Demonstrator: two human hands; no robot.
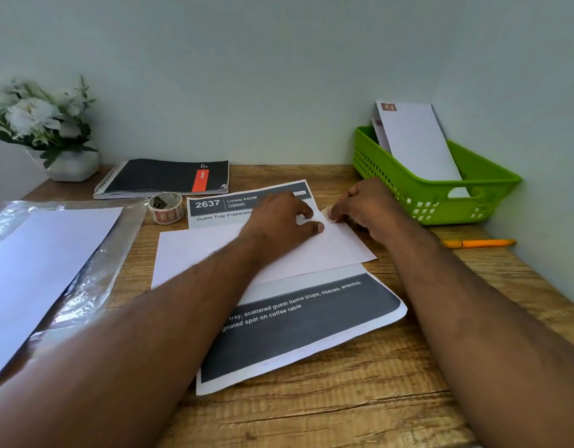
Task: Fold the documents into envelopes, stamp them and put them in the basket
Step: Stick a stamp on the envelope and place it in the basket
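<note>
From the head camera, your left hand (279, 218) presses flat-fingered on the white envelope (327, 250), which lies across the printed document (298, 321). Your right hand (363, 205) pinches a stamp (326, 213) at the envelope's far corner. Stamped envelopes (415, 140) stand in the green basket (492, 185).

Printed document (298, 321): mid section hidden under white envelope (195, 250) and left forearm; text partly cut.
Stamp (326, 214): small, mostly covered by right hand (363, 205) fingers; design unreadable.
Flowers (33, 114) at counter's far-left corner: blurred, cropped by frame edge.
</note>
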